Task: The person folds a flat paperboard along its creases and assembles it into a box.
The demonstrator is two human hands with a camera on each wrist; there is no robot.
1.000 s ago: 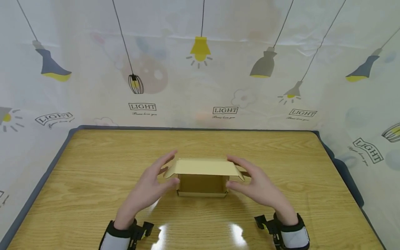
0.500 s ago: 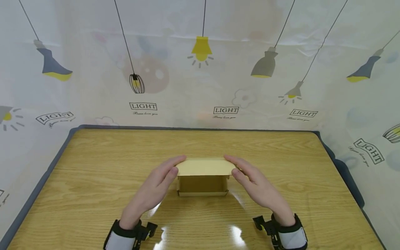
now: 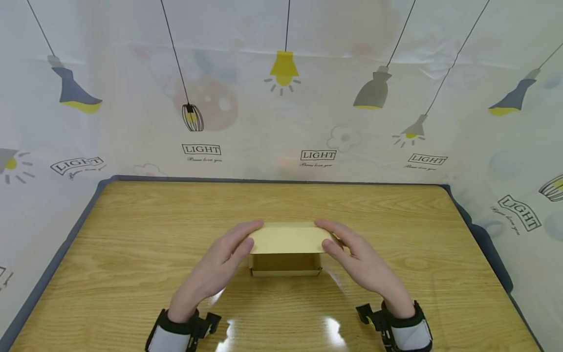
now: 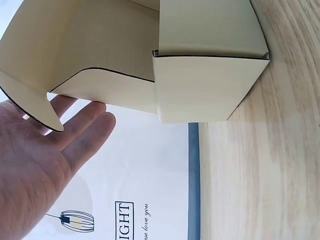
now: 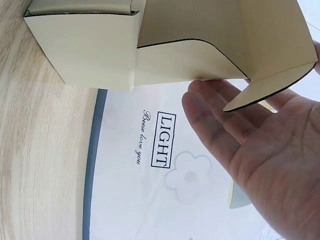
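A small cream cardboard box stands on the table, its hinged lid raised above the front wall so that a dark gap shows between them. My left hand lies at the lid's left end, thumb on the front corner and index finger by the back edge. At the right end my right hand touches the lid in the same way. Extended fingers reach along the box's sides in both wrist views, beside a rounded lid flap on the left and a matching flap on the right.
The box sits mid-way across a wood-grain table with a dark grey border. Behind and on both sides rises a pale sheet printed with lamps. Black straps with camera mounts circle both wrists.
Both hands have closed in on the lid's ends, and the spread side flaps have gone out of sight beneath them. The lid's front edge has come down, narrowing the gap.
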